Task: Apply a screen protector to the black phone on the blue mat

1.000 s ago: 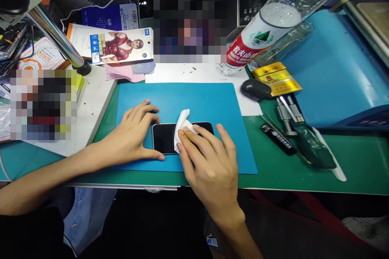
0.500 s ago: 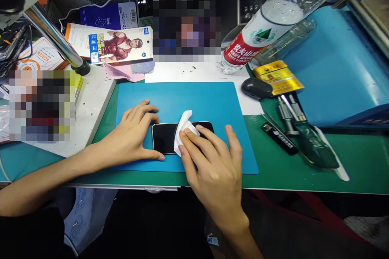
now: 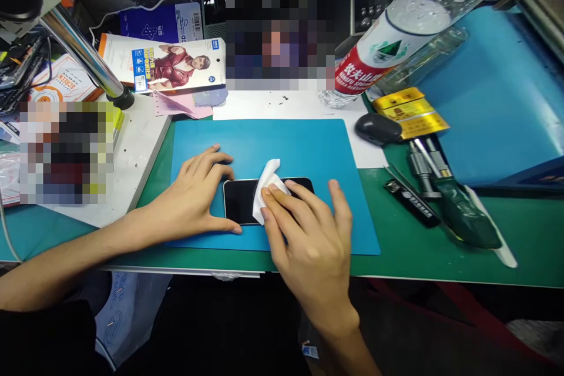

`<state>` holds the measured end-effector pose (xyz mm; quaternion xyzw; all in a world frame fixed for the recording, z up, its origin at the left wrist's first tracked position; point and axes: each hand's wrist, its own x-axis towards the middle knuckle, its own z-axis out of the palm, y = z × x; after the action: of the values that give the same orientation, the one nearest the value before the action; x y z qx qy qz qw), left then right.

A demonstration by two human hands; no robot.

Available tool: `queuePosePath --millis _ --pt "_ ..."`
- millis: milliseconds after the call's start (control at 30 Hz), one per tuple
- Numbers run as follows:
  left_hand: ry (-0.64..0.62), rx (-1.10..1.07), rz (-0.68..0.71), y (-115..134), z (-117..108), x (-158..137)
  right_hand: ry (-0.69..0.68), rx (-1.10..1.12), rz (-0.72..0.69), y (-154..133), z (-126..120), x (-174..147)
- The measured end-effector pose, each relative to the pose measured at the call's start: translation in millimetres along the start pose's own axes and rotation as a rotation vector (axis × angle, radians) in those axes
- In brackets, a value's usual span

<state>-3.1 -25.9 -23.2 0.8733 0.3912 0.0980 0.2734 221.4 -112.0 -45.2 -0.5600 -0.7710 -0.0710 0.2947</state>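
Note:
A black-faced smartphone (image 3: pixel 240 202) lies flat and sideways on a blue mat (image 3: pixel 308 141). My left hand (image 3: pixel 196 197) braces its left end, the thumb along the near edge and the fingers curved around the far left corner. A folded white tissue (image 3: pixel 263 188) rests across the middle of the screen. My right hand (image 3: pixel 312 235) pinches the tissue with its fingertips and presses it onto the glass, with the little finger lifted away. The right part of the phone is partly covered by this hand.
Right of the mat are a black mouse (image 3: pixel 378 128), a yellow pack (image 3: pixel 412 113), a black lighter-like item (image 3: pixel 412 202) and several tools. A tilted water bottle (image 3: pixel 374 53) stands behind. Left are a lamp post (image 3: pixel 83 53) and boxed packaging (image 3: pixel 178 64).
The whole view has shifted slightly, so the bench things appear a little further right. Both hands keep nearly the same pose, with the tissue still on the phone's screen.

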Motion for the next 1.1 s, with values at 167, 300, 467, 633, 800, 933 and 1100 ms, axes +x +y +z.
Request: queuePosePath --millis 167,300,467,633,800,933,1100 --pt "-0.008 -0.012 -0.005 0.7 -0.7 0.5 0.016 -0.063 0.026 11.0 -2.7 -1.2" --pt "0.003 -0.019 -0.003 -0.3 -0.3 0.3 -0.002 -0.054 0.028 8.0 2.9 4.0" --pt "0.011 0.007 0.015 -1.3 1.0 -0.3 -0.001 -0.019 0.02 1.3 -1.8 -1.9" --pt "-0.005 0.023 0.01 -0.3 0.5 0.0 0.016 -0.067 0.036 7.6 -2.7 -1.5" --pt "-0.001 0.024 0.014 -1.7 0.8 -0.4 0.017 -0.038 0.029 4.6 6.3 6.8" --pt "0.009 0.021 0.02 -2.5 1.6 -0.7 0.003 0.007 0.022 -2.2 1.5 0.8" --pt "0.001 0.001 0.005 -1.0 1.0 0.1 0.008 0.039 0.028 1.6 -9.0 -12.5"
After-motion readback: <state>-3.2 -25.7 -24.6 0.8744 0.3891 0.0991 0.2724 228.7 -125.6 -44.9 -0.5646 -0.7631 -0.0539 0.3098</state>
